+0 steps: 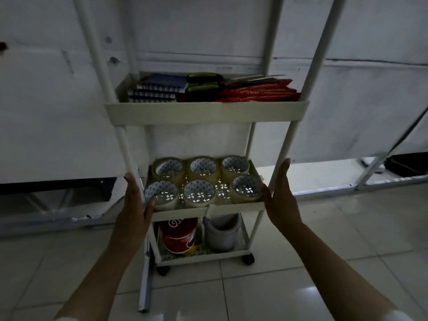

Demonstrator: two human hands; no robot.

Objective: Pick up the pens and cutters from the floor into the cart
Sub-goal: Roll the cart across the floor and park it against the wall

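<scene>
The left hand (136, 202) rests against the near left post of the white cart (206, 111), fingers (130, 181) straight and pointing up along the post, thumb bent in toward the middle shelf beside a tape roll; it grips nothing. The right hand (279, 195) lies flat along the near right post, fingers straight and together, palm turned inward, holding nothing either.

The cutters (203, 85), black with green grips, lie on the top shelf between a stack of spiral notebooks (157, 90) on the left and red packets (257, 92) on the right; whether those packets hold pens cannot be told in the dim light.

Six rolls of tape (199, 179) fill the middle shelf in two rows of three, right up to its low rim. On the bottom shelf a red tub (180, 235) stands on the left and a white container (222, 232) on the right. The cart stands on small black wheels (247, 259) on a pale tiled floor (231, 295), which is open in front and to the right. A metal bar (145, 283) lies on the floor by the near left wheel. Behind the cart hangs a white sheeted wall (370, 100), close to its far side.
</scene>
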